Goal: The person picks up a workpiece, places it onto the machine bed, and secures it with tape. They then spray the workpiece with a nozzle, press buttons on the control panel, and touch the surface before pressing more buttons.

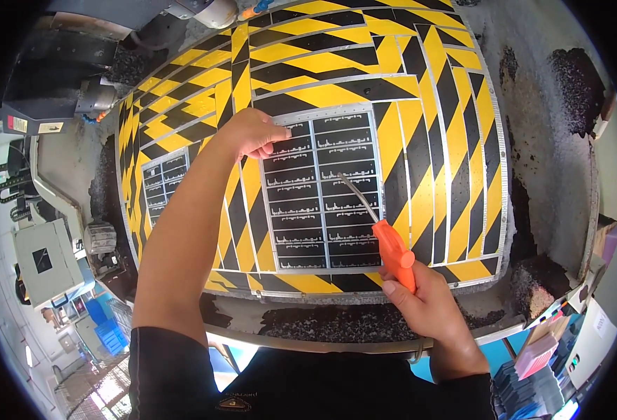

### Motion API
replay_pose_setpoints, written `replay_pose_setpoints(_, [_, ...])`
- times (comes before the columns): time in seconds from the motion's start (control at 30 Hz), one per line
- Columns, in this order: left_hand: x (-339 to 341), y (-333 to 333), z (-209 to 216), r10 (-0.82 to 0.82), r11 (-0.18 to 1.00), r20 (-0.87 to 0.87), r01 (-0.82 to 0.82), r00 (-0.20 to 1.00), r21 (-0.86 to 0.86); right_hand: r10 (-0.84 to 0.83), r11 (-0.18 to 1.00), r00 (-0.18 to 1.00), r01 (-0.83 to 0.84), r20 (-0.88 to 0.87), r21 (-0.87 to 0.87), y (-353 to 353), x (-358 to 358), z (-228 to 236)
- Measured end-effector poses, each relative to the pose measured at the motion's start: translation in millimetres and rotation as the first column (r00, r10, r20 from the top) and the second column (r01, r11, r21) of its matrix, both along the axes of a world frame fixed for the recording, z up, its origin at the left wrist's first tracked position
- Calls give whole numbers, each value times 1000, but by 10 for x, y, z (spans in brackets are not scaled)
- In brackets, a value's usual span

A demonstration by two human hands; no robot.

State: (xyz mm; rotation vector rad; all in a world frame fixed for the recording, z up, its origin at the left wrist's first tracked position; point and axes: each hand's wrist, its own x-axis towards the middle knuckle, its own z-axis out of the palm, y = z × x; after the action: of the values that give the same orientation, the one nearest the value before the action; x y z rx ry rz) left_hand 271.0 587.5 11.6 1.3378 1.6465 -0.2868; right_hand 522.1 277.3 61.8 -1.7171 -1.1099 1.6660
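Note:
My right hand (pixel 424 301) is wrapped round the handle of an orange air blow gun (pixel 394 255). Its thin, bent metal nozzle points up and left over a grid of black plates (pixel 350 220) with pale, jagged machined outlines. My left hand (pixel 256 134) is closed at the grid's upper left corner, with a fingertip over the edge of a black plate. Whether anything is pinched between those fingers is hidden. The grid lies flat on a machine bed (pixel 434 189) covered with yellow and black striped tape.
A smaller black grid (pixel 165 183) lies left, partly behind my left forearm. Machine heads with orange-tipped nozzles (pixel 93 98) stand at the far left and top. Pale residue coats the trough (pixel 543 140) at right. Blue crates (pixel 111 336) stand on the floor at lower left.

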Motion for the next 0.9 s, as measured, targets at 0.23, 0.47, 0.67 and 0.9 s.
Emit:
replay_pose_setpoints(0.23, [32,-21,0,-4,1000,0,4,1000,20,-23,1000,1000,23,-2,1,-11,-3,-12])
replay_pose_setpoints(0.47, [-37,2,-3,-20,1000,-2,20,1000,2,-24,1000,1000,23,-9,-20,15,-35,-26])
replay_pose_setpoints(0.67, [-23,104,-132,-48,999,95,48,994,0,-48,998,999,47,27,32,-66,18,47])
replay_pose_setpoints(0.9, [-467,149,-443,-42,999,79,43,996,-19,75,957,964,-141,254,253,-350,107,419])
